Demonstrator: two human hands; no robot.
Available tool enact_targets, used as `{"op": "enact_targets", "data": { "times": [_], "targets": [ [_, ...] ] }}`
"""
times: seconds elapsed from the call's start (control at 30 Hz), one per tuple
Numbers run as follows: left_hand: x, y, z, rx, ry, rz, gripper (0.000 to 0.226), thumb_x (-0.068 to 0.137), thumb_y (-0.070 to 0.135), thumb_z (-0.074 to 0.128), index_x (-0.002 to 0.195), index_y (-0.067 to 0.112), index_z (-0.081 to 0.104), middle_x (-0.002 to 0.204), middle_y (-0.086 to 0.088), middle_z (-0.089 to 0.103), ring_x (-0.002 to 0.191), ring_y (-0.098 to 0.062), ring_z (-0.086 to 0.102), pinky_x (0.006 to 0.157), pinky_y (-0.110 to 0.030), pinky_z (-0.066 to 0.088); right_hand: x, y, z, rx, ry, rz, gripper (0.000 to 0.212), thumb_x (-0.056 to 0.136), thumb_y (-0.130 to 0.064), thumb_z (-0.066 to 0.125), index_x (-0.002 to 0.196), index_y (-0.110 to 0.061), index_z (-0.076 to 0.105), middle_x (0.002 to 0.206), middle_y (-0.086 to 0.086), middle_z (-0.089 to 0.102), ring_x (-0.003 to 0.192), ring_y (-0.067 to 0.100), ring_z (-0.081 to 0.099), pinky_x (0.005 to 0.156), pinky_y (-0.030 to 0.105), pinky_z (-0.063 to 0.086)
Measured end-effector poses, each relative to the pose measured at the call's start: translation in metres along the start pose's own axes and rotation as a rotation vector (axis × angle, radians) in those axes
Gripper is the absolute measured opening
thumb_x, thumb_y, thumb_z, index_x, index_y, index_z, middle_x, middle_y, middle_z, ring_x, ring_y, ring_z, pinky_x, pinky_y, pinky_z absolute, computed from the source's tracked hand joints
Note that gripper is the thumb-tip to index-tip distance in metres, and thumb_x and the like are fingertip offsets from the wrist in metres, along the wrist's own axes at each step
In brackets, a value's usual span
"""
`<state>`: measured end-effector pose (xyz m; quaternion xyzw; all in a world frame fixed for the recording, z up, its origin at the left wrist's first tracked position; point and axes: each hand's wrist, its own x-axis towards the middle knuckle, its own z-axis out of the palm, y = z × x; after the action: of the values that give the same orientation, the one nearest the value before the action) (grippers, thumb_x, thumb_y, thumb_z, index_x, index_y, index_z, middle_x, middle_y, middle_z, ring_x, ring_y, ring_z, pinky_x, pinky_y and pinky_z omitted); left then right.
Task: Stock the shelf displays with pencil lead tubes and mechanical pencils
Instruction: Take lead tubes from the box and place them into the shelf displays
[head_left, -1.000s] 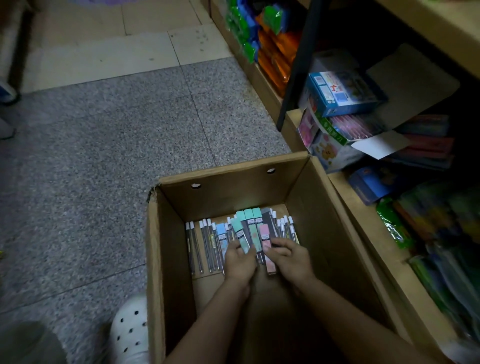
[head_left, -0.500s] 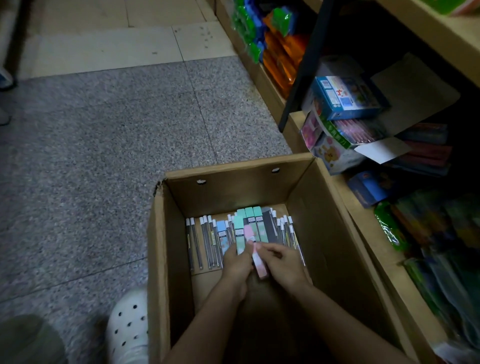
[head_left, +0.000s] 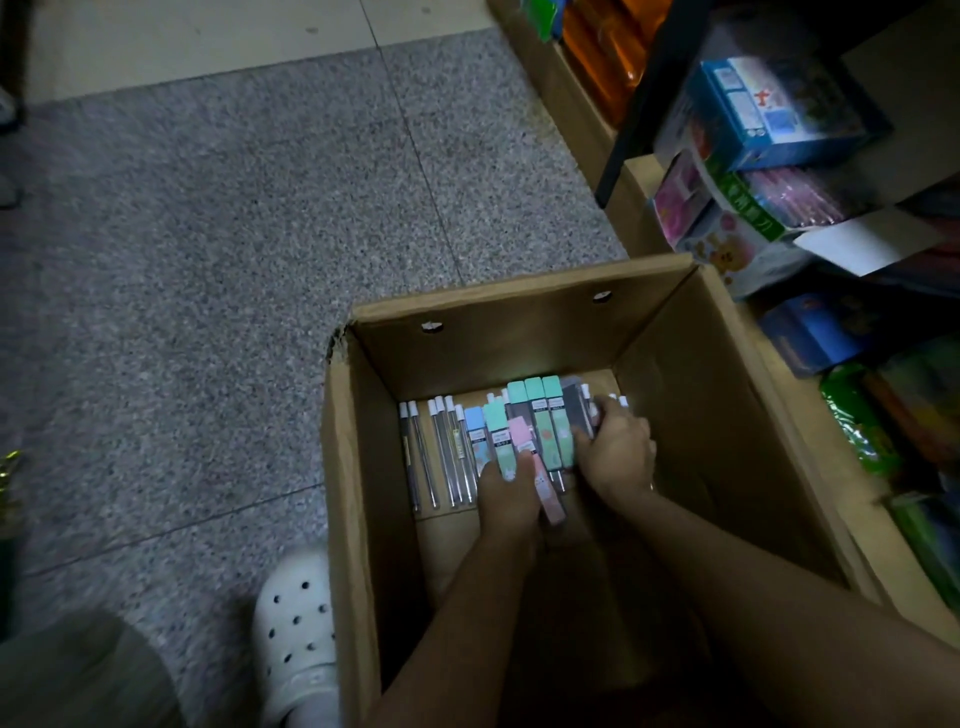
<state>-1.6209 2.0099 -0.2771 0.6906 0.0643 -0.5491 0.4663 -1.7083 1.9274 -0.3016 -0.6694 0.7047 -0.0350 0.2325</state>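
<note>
An open cardboard box (head_left: 737, 431) stands on the floor. Along its bottom lie several pencil lead tubes: clear ones with white caps (head_left: 441, 452) at the left, teal, blue and pink flat cases (head_left: 543, 415) in the middle. My left hand (head_left: 506, 493) is down in the box, holding a pink lead case (head_left: 545, 483) with teal ones against its thumb. My right hand (head_left: 618, 457) reaches to the box's right side, its fingers closed over dark tubes (head_left: 584, 415) there. Both forearms enter from the bottom edge.
A wooden shelf unit (head_left: 810, 441) runs along the right, packed with boxed stationery (head_left: 769, 119) and green packs (head_left: 857, 426). A black upright post (head_left: 644, 98) stands at its front. Grey speckled floor lies left of the box. My white clog (head_left: 296, 639) is beside the box's left wall.
My right hand has moved from the pink case to the dark tubes at the right. My left hand now holds the pink case. The view has shifted closer to the box.
</note>
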Motion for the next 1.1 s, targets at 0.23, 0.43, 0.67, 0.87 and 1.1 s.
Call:
{"op": "enact_targets", "data": {
  "times": [0.23,0.43,0.67,0.87,1.1],
  "targets": [
    [-0.002,0.0,0.005,-0.054,-0.064,-0.021,0.011,0.102,0.018,0.047,0.111,0.017,0.04,0.121,-0.024,0.059,0.104,-0.039,0.063,0.092,-0.059,0.05,-0.009,-0.006,-0.008,0.21,0.042,0.073,0.024,0.096,-0.007,0.05,0.117,-0.001,0.06,0.117,0.017,0.057,0.102,0.028,0.057,0.084,0.03,0.043],
    [-0.022,0.014,0.005,0.075,-0.107,0.038,0.033,0.102,0.015,0.047,0.133,0.005,0.043,0.115,-0.022,0.064,0.096,-0.035,0.066,0.088,-0.049,0.055,-0.052,0.011,-0.035,0.694,-0.034,0.174,0.015,0.098,-0.018,0.052,0.11,-0.016,0.044,0.095,0.001,0.069,0.068,0.008,0.063,0.062,0.026,0.051],
    [-0.094,0.071,0.009,0.307,-0.423,0.268,0.011,0.102,0.006,0.043,0.096,0.009,0.053,0.074,-0.009,0.056,0.055,-0.016,0.056,0.056,-0.033,0.052,-0.095,-0.007,-0.101,1.232,-0.034,0.252,0.039,0.105,-0.033,0.036,0.087,-0.015,0.065,0.048,-0.004,0.054,0.036,0.006,0.046,0.036,0.016,0.035],
    [-0.167,0.137,0.02,0.575,-0.655,0.503,0.018,0.101,0.003,0.044,0.089,0.016,0.047,0.076,-0.008,0.056,0.058,-0.016,0.056,0.05,-0.031,0.051,-0.132,-0.026,-0.181,1.394,-0.039,0.079,0.023,0.101,-0.018,0.049,0.097,-0.006,0.068,0.084,0.016,0.069,0.072,0.024,0.063,0.067,0.031,0.052],
    [-0.216,0.161,0.036,0.479,-0.812,0.536,0.016,0.1,0.007,0.046,0.105,0.019,0.055,0.078,-0.002,0.067,0.063,-0.01,0.067,0.062,-0.032,0.059,-0.147,-0.025,-0.261,1.078,0.268,-0.08,0.003,0.093,-0.01,0.063,0.094,-0.007,0.063,0.089,0.011,0.07,0.075,0.018,0.065,0.056,0.019,0.052]
  ]
}}
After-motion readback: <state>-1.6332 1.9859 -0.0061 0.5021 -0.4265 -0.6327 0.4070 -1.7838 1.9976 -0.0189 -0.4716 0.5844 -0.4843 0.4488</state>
